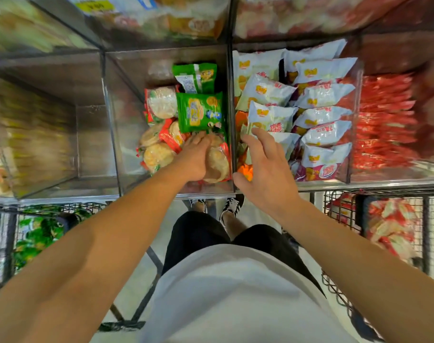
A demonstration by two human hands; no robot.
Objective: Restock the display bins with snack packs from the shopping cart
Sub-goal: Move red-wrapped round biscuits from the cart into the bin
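A clear display bin [121,134] in the middle holds red-edged rice cracker packs [159,154] and two green snack packs [200,112]. My left hand [193,158] lies inside it, fingers laid over a cracker pack [218,162] near the bin's right wall. My right hand [265,164] hovers with spread, relaxed fingers over the neighbouring bin [357,134], which is filled with white and blue snack packs [320,115]. Its fingertips are close to one white pack [270,115] and it holds nothing.
An empty clear bin [62,149] stands at the left. A bin of red packs [384,122] sits at the right. Wire baskets below hold green packs [37,233] on the left and red packs [389,231] on the right. More bins line the shelf above.
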